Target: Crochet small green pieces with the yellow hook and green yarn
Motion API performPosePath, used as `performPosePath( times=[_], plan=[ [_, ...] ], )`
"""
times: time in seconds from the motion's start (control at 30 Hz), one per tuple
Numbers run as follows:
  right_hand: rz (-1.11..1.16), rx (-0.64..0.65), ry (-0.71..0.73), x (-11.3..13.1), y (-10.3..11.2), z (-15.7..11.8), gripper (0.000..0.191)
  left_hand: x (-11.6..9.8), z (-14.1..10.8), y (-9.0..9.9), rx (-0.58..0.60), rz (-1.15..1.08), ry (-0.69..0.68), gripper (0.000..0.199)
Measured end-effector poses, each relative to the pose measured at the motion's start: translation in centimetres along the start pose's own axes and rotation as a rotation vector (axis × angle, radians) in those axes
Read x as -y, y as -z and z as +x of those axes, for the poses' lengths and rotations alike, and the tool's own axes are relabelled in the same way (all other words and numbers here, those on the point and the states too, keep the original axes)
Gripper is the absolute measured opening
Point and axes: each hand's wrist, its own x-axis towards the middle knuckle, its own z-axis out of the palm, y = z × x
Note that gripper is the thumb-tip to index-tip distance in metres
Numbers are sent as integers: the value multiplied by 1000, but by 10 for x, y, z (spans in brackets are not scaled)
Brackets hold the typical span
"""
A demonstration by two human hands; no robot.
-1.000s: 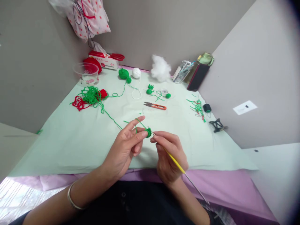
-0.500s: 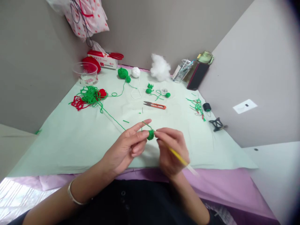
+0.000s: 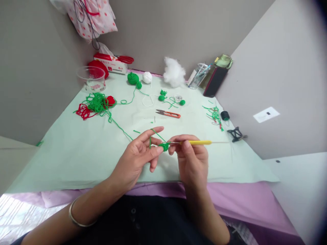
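Between thumb and fingers, my left hand [image 3: 139, 156] pinches a small green crochet piece [image 3: 165, 146]. Green yarn [image 3: 158, 134] runs over its raised index finger to the piece and trails back to a loose heap of green yarn [image 3: 97, 102]. My right hand [image 3: 192, 158] is closed on a crochet hook [image 3: 196, 142] with a yellow handle, held nearly level. The metal tip of the hook meets the top of the green piece; whether it passes through a stitch I cannot tell.
Orange-handled thread snips [image 3: 168, 113] lie beyond my hands. Farther back are green yarn balls [image 3: 133, 78], a white ball [image 3: 147, 77], white stuffing [image 3: 174, 72] and a pen holder [image 3: 198, 76]. A clear tub [image 3: 93, 80] stands at left, a black thread spool [image 3: 225, 116] at right.
The crochet hook has swung from slanting down toward me to nearly level, as my right hand turned. My left index finger has lifted slightly with the yarn over it.
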Motion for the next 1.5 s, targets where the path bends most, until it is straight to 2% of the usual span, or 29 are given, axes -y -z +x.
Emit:
performPosePath(
  times=[0.17, 0.33, 0.43, 0.6, 0.67, 0.73, 0.77, 0.83, 0.93, 1.0, 1.1, 1.2, 1.3, 1.33, 1.4, 1.5],
  plan=[
    [-10, 7, -26, 6, 2, -2, 18, 1, 0, 3, 27, 9, -19, 43],
    [-167, 55, 64, 7, 5, -9, 19, 3, 2, 6, 7, 121, -97, 42],
    [-348, 90, 210, 9, 6, -11, 22, 2, 1, 6, -18, 217, -135, 44],
    [-778, 238, 593, 3, 4, -15, 27, 5, -2, 1, -95, 292, -196, 50],
    [-935, 186, 731, -4, 2, -19, 29, 6, -3, 0, -96, 235, -171, 61],
    [-967, 89, 803, -8, 0, -21, 32, 5, -2, 0, -36, 93, -50, 69],
    [-923, 58, 776, -9, 0, -21, 32, 4, -1, 0, 1, 9, 29, 69],
    [-730, 21, 623, -7, 0, -19, 29, -1, 1, 2, 45, -127, 134, 57],
    [-372, -9, 330, 1, -1, -11, 23, -7, 2, 3, 13, -185, 117, 45],
    [-255, 18, 238, 3, -2, -7, 20, -7, 2, 1, 10, -158, 88, 48],
    [-347, 48, 273, 2, -5, -8, 21, -2, 2, -2, 16, -100, 59, 49],
    [-617, 43, 461, -4, -6, -15, 31, 3, 3, -3, -16, -103, 44, 49],
    [-775, 53, 639, -7, -2, -19, 39, 4, 5, 0, 38, -186, 140, 40],
    [-746, 46, 619, -7, 0, -18, 37, 3, 5, 2, 50, -217, 169, 37],
    [-567, -1, 455, -3, 2, -13, 28, 0, 6, 3, 40, -255, 181, 30],
    [-252, -37, 212, 2, 1, -6, 21, -2, 6, 1, 1, -223, 111, 29]
  ],
)
